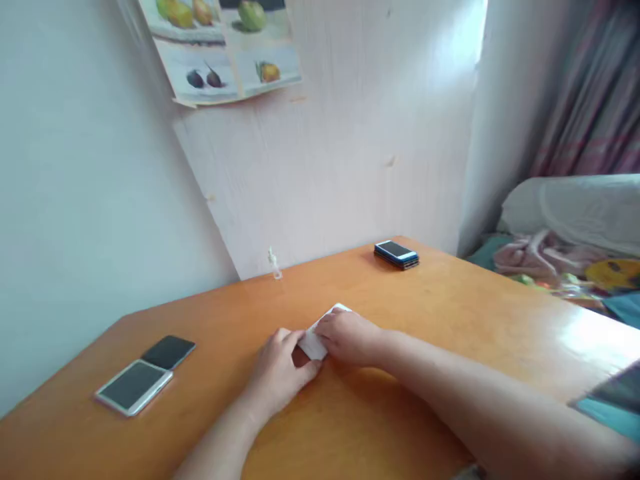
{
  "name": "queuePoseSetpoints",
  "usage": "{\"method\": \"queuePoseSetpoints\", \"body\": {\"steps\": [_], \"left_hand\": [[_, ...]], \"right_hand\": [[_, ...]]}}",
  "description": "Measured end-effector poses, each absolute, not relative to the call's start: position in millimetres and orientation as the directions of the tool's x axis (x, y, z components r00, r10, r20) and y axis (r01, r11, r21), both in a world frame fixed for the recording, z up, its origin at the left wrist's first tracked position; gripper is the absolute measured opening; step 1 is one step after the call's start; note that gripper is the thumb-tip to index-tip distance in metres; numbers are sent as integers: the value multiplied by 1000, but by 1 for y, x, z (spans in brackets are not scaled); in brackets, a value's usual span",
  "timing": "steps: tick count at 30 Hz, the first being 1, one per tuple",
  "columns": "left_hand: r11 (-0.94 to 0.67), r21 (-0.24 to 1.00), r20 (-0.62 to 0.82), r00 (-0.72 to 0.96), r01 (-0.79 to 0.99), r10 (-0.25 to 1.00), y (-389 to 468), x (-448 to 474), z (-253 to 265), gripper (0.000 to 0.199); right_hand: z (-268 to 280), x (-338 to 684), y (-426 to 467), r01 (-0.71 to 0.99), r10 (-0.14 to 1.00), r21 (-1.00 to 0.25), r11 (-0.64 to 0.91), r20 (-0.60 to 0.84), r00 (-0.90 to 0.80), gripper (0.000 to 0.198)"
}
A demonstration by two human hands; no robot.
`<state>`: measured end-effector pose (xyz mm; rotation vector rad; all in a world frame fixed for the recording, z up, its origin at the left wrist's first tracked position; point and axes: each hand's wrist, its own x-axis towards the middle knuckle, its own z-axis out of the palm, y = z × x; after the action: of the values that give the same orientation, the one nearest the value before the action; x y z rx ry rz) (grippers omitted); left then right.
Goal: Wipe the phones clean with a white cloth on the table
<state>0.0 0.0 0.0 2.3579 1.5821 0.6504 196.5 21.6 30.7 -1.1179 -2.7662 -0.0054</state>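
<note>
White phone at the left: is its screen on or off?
Off, it seems: the white phone shows a dark face with nothing lit.

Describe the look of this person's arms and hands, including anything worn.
The left forearm and right forearm are bare, with no sleeve in view. The left hand and right hand are ungloved; no ring, watch or bracelet shows. Fingernail detail is too blurred to tell.

White flat item (313, 345), partly covered.
From here: slants away rightward over orange tabletop (450, 313); near end pale grey, middle hidden, contact unclear.
</note>
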Motion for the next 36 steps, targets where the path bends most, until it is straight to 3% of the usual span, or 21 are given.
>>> {"method": "queuePoseSetpoints", "body": {"steps": [4, 9, 12, 15, 17, 19, 23, 26, 30, 32, 36], "left_hand": [[-377, 406, 226, 308, 832, 924, -1, 0, 0, 45], [-379, 381, 242, 304, 844, 921, 0, -1, 0, 55], [-383, 371, 245, 309, 846, 919, 0, 0, 0, 50], [-399, 357, 246, 327, 844, 912, 0, 1, 0, 39], [-401, 353, 245, 330, 845, 912, 0, 1, 0, 37], [-390, 358, 246, 317, 849, 916, 0, 1, 0, 43], [-381, 371, 250, 304, 847, 919, -2, 1, 0, 53], [-379, 361, 249, 304, 852, 920, -2, 2, 0, 50], [-392, 361, 272, 306, 846, 912, -1, 2, -2, 49], [-381, 375, 290, 283, 845, 914, -1, 2, -3, 57], [-355, 391, 303, 246, 849, 921, -1, 3, -5, 70]], "right_hand": [[23, 209, 36, 720, 741, -179, 670, 203, -640, 24], [24, 222, 50, 903, 914, -176, 393, 179, -363, 29], [23, 209, 38, 875, 880, -146, 461, 200, -431, 28], [20, 192, 22, 720, 731, -147, 679, 225, -644, 27], [20, 190, 20, 668, 683, -151, 729, 229, -693, 29], [23, 198, 29, 760, 768, -140, 635, 221, -601, 33], [26, 217, 47, 943, 946, -129, 307, 148, -288, 37], [22, 209, 39, 891, 906, -173, 420, 138, -401, 36], [15, 190, 19, 672, 710, -234, 703, 179, -681, 42], [15, 191, 20, 675, 716, -246, 695, 163, -678, 41], [17, 208, 39, 857, 882, -211, 471, 126, -454, 39]]}}
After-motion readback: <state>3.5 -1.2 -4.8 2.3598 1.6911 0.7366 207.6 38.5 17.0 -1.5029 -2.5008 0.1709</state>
